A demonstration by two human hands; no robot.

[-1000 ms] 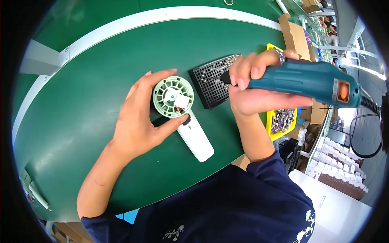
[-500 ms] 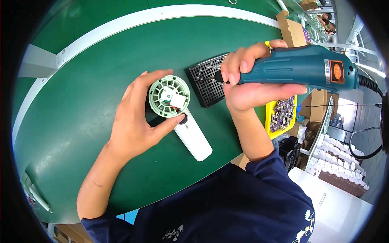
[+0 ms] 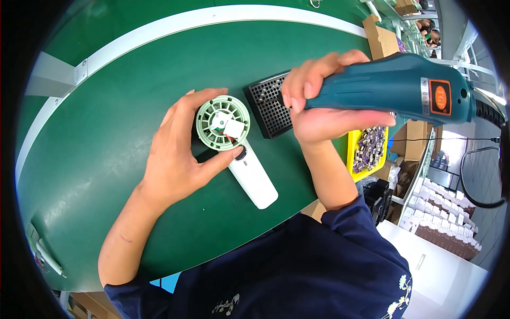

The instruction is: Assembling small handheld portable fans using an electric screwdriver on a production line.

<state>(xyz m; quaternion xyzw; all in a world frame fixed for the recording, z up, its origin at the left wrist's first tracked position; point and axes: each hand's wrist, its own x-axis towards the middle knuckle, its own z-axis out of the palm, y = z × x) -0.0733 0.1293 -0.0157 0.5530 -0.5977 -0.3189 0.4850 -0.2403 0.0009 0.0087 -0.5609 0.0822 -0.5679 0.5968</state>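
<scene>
My left hand curves around the round, pale green head of a handheld fan, thumb and fingers gripping its rim. The fan lies on the green table with its white handle slanting toward me. Inside the open head, spokes, a small white block and a red wire show. My right hand is closed around a teal electric screwdriver, held nearly level. Its dark front end is over a black perforated screw tray, which holds a few small screws; whether the bit touches one I cannot tell.
A yellow bin of small metallic and purple parts stands right of my right forearm. Behind it are cardboard boxes. A white rail curves along the table's far side. The screwdriver's cord runs off to the right.
The screwdriver and my right hand have shifted slightly, with the tool's back end lower and further right. My left hand and the fan stay almost in place.
</scene>
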